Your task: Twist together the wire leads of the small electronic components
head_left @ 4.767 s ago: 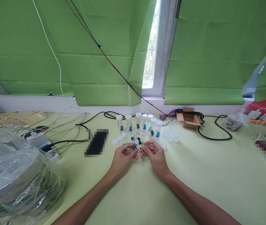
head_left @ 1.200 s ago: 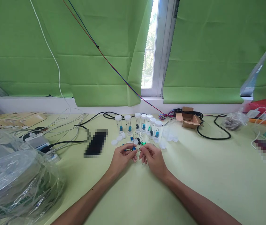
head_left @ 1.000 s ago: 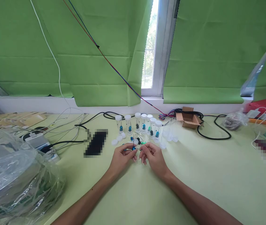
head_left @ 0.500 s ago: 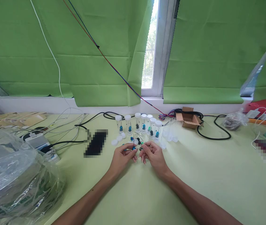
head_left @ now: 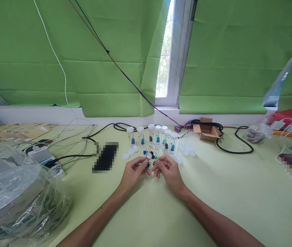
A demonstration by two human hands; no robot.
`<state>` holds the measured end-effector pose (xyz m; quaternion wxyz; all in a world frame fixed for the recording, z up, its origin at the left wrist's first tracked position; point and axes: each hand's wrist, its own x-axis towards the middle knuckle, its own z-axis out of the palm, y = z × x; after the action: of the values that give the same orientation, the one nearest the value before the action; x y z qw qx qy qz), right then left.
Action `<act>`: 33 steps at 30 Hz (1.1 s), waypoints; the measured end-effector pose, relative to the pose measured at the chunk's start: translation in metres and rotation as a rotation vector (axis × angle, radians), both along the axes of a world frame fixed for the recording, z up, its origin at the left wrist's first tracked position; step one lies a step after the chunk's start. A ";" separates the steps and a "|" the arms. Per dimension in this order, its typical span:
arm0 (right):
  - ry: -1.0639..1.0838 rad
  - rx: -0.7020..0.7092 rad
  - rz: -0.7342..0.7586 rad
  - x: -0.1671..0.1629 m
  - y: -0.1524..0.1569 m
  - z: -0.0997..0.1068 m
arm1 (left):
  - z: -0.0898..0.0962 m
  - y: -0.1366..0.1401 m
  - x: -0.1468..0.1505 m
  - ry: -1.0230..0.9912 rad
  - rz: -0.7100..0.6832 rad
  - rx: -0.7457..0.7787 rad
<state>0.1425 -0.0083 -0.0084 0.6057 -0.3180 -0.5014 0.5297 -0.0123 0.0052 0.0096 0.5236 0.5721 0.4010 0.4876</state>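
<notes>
My left hand (head_left: pixel 135 171) pinches a small blue piece (head_left: pixel 147 165) with a thin stem standing up from it. My right hand (head_left: pixel 169 172) is closed close beside it, its thumb and forefinger on a thin metal pin (head_left: pixel 152 163) that reaches toward the blue piece. Fingers partly hide both parts, and whether they touch I cannot tell. Just beyond my fingertips lie loose blue, black and green pieces (head_left: pixel 152 155) with thin metal pins. Behind them stands a row of clear tubes with white caps (head_left: pixel 151 133), holding similar small pieces.
White caps (head_left: pixel 125 156) lie left of the tubes, and uncapped clear tubes (head_left: pixel 186 148) to their right. Farther right are an open cardboard box (head_left: pixel 206 130) and a black cable (head_left: pixel 234 152). A large plastic-wrapped spool (head_left: pixel 17 199) fills the left front. A dark blurred-out object (head_left: pixel 106 157) lies nearer.
The blue piece has turned slightly in my left fingers, and its stem now shows higher above them. Both hands stay in nearly the same place.
</notes>
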 end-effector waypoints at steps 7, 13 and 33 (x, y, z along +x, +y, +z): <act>-0.006 0.005 0.020 -0.001 -0.001 0.000 | 0.000 0.000 0.001 0.042 0.051 0.008; -0.042 0.024 0.007 -0.001 -0.002 0.000 | -0.001 0.000 0.000 0.045 0.039 0.024; -0.393 0.230 -0.159 0.002 -0.006 0.001 | -0.002 0.003 0.000 0.075 0.017 0.030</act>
<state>0.1443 -0.0139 -0.0076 0.5685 -0.3824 -0.6401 0.3476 -0.0126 0.0079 0.0080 0.4955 0.5943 0.4176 0.4762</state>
